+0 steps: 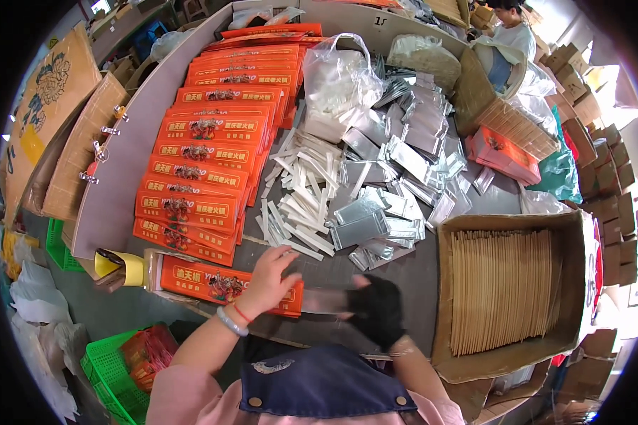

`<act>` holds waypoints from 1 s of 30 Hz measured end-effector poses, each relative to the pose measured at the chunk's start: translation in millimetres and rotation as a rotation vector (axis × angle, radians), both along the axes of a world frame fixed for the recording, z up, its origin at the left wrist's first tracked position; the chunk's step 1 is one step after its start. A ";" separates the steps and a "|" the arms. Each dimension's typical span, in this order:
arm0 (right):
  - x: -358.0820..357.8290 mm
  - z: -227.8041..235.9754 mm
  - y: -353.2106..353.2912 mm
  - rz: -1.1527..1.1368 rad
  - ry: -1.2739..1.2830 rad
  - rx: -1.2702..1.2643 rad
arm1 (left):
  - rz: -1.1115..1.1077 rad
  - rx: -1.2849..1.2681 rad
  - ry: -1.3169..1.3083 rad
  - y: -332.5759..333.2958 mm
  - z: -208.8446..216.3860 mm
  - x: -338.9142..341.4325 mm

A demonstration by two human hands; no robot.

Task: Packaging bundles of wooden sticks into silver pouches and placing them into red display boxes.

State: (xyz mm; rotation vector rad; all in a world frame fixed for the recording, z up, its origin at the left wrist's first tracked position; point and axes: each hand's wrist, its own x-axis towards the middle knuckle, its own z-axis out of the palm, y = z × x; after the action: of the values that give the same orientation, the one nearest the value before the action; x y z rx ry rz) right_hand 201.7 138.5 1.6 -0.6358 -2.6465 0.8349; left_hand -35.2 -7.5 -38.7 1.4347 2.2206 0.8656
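our left hand (268,279) spreads over the red packet (204,281), probably light, bendable, best edge-held; whether our right hand (377,309) grips, we cannot tell.

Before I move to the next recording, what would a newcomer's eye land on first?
First, the long overlapping run of bright red packets on the left. Then the silver packets heaped right of the white strips, and the cardboard box of wooden sticks at right. In front, the bare left hand is over another red packet, beside the black-gloved right hand.
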 end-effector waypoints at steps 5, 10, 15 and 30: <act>113.3 2.9 49.0 -1.043 -0.340 -0.019 | -0.117 0.034 0.313 46.1 -8.2 -28.8; 160.5 -31.4 60.5 -1.019 -0.767 0.348 | -0.289 0.139 0.402 61.0 -14.7 -26.5; 159.7 -38.1 55.2 -1.052 -0.635 0.233 | -0.057 0.339 0.187 113.8 -1.8 21.3; 116.1 17.3 38.3 -0.928 0.062 -0.240 | -0.087 -0.018 -0.375 91.2 17.1 22.3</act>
State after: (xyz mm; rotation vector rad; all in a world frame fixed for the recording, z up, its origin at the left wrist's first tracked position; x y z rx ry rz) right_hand 317.8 176.9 18.9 -1.6636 -1.8372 0.8244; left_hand -12.9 83.8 -21.6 1.2314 1.8701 0.9896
